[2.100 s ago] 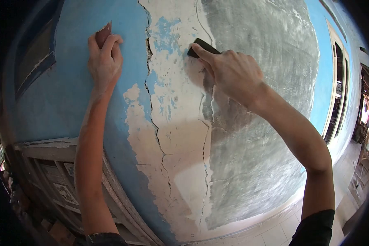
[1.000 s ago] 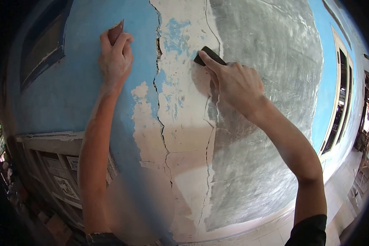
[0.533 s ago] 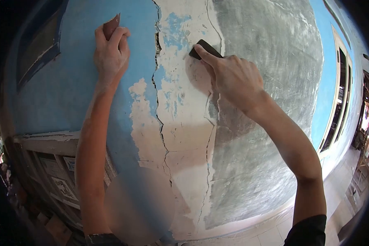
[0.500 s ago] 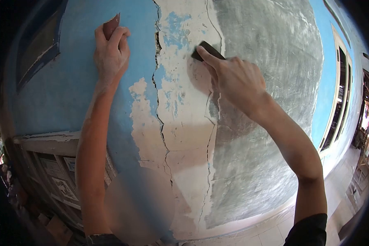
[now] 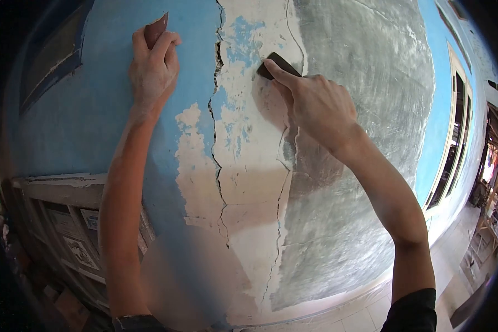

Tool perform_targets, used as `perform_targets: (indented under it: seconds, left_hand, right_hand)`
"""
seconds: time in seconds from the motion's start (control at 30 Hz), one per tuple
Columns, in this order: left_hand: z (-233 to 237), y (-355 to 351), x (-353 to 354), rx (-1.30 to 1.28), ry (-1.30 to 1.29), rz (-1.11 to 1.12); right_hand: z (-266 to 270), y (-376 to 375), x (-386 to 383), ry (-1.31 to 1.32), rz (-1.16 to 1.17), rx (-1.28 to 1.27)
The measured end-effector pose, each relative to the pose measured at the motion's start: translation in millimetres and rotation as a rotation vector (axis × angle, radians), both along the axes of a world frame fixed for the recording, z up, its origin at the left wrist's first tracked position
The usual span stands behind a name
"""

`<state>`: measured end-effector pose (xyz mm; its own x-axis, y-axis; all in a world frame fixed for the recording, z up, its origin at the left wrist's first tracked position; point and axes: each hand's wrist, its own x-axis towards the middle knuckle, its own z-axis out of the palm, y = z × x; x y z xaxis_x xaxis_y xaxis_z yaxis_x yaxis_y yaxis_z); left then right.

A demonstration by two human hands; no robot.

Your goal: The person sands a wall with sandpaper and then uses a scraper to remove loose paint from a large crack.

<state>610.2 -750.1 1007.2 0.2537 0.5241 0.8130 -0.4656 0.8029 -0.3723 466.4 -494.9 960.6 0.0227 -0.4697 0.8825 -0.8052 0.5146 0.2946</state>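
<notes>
My left hand (image 5: pixel 154 69) is raised before the blue wall (image 5: pixel 110 105) at the upper left, its fingers pinching a reddish-brown sheet (image 5: pixel 156 32) with a pointed corner. My right hand (image 5: pixel 321 105) grips a dark flat block (image 5: pixel 280 65) against the pale, peeled strip of wall (image 5: pixel 249 188), close to the edge of the grey plaster (image 5: pixel 365 72). A wide jagged crack (image 5: pixel 218 58) runs down between my hands. One thinner crack (image 5: pixel 279 213) descends along the right part of the pale strip.
A framed opening (image 5: pixel 52 52) is at the upper left and a wooden frame with panes (image 5: pixel 74 232) at the lower left. To the right are a window with bars (image 5: pixel 454 138) and a tiled floor (image 5: pixel 365 321). A round blur covers part of the lower middle.
The view has shifted slightly. My left hand with the sheet appears a little further right; my right hand holds the block at almost the same place on the wall.
</notes>
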Motion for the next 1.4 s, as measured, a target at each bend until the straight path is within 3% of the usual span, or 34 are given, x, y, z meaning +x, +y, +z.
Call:
perform_targets:
  seconds: [0.07,0.17,0.27,0.37,0.5,0.67,1.4]
  left_hand:
    - [0.4,0.1,1.3,-0.028,0.004,0.021]
    - [2.0,-1.6,0.7,-0.085,0.021,-0.003]
    - [0.2,0.0,-0.5,-0.038,0.036,0.013]
    - [0.2,-0.6,-0.9,0.005,0.010,0.004]
    - [1.1,-1.9,2.3,-0.070,0.022,0.030]
    - [0.6,-0.5,-1.3,0.013,0.041,-0.038]
    - [-1.2,1.2,-1.3,-0.035,0.071,-0.040]
  right_hand:
    - [-1.5,4.5,-4.3,0.042,-0.014,-0.007]
    - [-4.5,16.5,-10.0,-0.100,0.032,0.009]
    - [3.7,9.7,-14.6,-0.006,-0.033,-0.018]
    - [5.5,15.5,-8.9,-0.114,-0.015,0.029]
    - [0.0,12.9,-12.8,-0.046,-0.014,0.023]
    - [1.0,12.3,-18.6,0.020,-0.019,0.005]
    - [0.8,11.5,-9.6,-0.026,-0.065,0.012]
